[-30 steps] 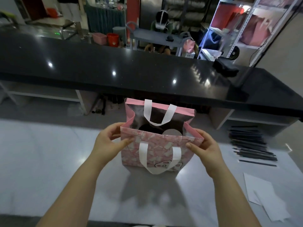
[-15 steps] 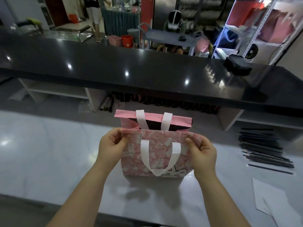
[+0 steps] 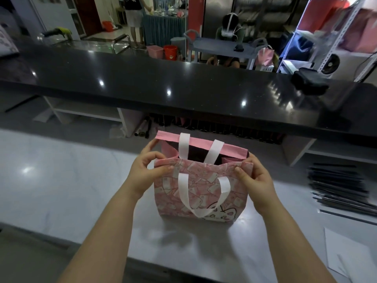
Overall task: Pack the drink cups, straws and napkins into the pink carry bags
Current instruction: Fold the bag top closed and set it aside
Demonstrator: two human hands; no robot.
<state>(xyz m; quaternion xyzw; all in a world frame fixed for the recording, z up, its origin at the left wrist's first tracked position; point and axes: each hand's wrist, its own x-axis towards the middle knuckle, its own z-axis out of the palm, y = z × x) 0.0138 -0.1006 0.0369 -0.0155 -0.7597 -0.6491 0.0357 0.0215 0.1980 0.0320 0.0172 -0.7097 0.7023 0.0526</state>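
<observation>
Pink and patterned, the carry bag (image 3: 201, 193) stands upright on the pale glossy surface (image 3: 61, 180) directly in front of us, its mouth partly open. We grip it at the two top corners of its near panel. Our left hand (image 3: 145, 170) has its fingers (image 3: 163, 168) pinched together on the near left corner of the rim, thumb on the outside, one finger raised and touching the far pink edge. Our right hand (image 3: 254, 178) has its thumb pressed on the outer face of the near right corner, with the other fingers curled behind the panel, so it too is clamped on the bag.

One white handle (image 3: 202, 193) hangs down over the printed front, looping above a cartoon face near the bottom. The other white handle (image 3: 184, 146) rises from inside against the plain pink back panel. The inside of the bag is dark, and we cannot tell what it holds.

To our right on the same surface lies a stack of dark wrapped straws (image 3: 342, 190), well apart from the bag, and nearer our edge some white napkins (image 3: 350, 254). Beyond the bag runs a raised black counter (image 3: 163, 84) with a dark object (image 3: 309, 81) resting on its right end.
</observation>
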